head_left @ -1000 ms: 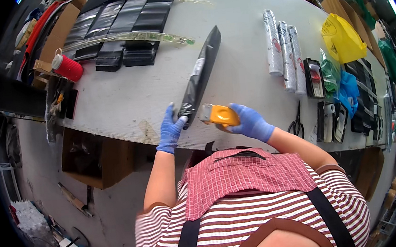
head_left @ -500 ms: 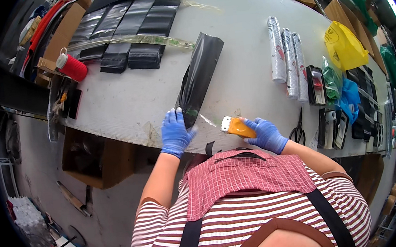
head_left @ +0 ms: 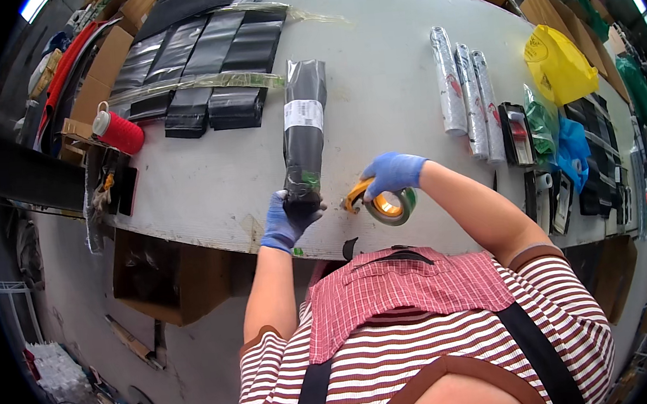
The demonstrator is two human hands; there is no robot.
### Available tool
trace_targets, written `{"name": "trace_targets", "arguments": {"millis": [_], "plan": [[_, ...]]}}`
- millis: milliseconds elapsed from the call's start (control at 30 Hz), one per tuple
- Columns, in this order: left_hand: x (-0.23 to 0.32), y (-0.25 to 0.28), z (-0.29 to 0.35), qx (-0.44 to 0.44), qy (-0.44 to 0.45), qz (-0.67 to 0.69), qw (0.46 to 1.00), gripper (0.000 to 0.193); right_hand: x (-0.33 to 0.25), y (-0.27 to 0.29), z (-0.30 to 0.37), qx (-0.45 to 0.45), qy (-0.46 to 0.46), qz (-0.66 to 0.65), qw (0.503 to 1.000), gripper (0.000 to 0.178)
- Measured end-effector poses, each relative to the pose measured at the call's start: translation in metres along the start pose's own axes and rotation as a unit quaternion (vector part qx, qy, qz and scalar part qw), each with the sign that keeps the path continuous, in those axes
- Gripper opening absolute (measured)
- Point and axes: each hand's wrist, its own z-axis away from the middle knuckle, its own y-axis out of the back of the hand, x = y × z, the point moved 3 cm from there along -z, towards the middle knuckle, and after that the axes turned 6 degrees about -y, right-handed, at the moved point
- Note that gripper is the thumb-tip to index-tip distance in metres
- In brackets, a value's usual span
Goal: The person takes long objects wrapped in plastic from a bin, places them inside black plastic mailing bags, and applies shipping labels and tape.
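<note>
A long black plastic-wrapped package [head_left: 305, 145] slants up from the table's near edge, a white label [head_left: 303, 114] on its upper side. My blue-gloved left hand [head_left: 283, 225] is closed around its near end, just below a strip of greenish tape. To the right, my gloved right hand [head_left: 396, 173] grips an orange tape dispenser [head_left: 356, 196] from above, with the tape roll facing me. The dispenser is apart from the package. Part of the left hand's fingers is hidden under the package.
Several flat black packages [head_left: 209, 65] banded with clear tape lie at the far left, beside a red spool [head_left: 118, 132]. Three silvery rolls [head_left: 472, 102] lie to the right, near a yellow bag [head_left: 556, 67] and a blue bag [head_left: 574, 150]. A cardboard box [head_left: 191, 281] stands below the table edge.
The package has turned over, bringing its label up, and its far end has swung left. My left hand now grips its near end. The dispenser has turned and the right hand has moved up.
</note>
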Motion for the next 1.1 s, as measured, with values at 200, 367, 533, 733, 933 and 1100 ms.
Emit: {"name": "trace_targets", "arguments": {"millis": [200,367,533,733,933,1100], "plan": [[0.04,0.084,-0.007,0.243,-0.099,-0.645,0.717,0.05,0.096,-0.031,0.012,0.133,-0.026,-0.564,0.815,0.051],[0.011,-0.044,-0.043,0.271,-0.323,-0.753,0.505,0.072,0.165,-0.057,0.001,0.502,0.005,-0.152,0.851,0.043],[0.018,-0.092,-0.05,0.151,-0.15,-0.526,0.823,0.06,0.081,-0.045,0.004,0.404,0.018,-0.249,0.88,0.031],[0.007,-0.15,-0.056,-0.067,-0.276,-0.226,0.932,0.048,0.02,-0.028,0.027,0.056,0.064,-0.532,0.843,0.044],[0.247,-0.366,-0.163,-0.263,-0.321,-0.06,0.908,0.057,0.049,0.149,0.056,0.33,0.255,-0.711,0.566,0.05],[0.269,-0.435,-0.119,-0.322,-0.523,-0.127,0.779,0.059,0.126,0.166,0.05,0.528,0.12,-0.465,0.701,0.039]]}}
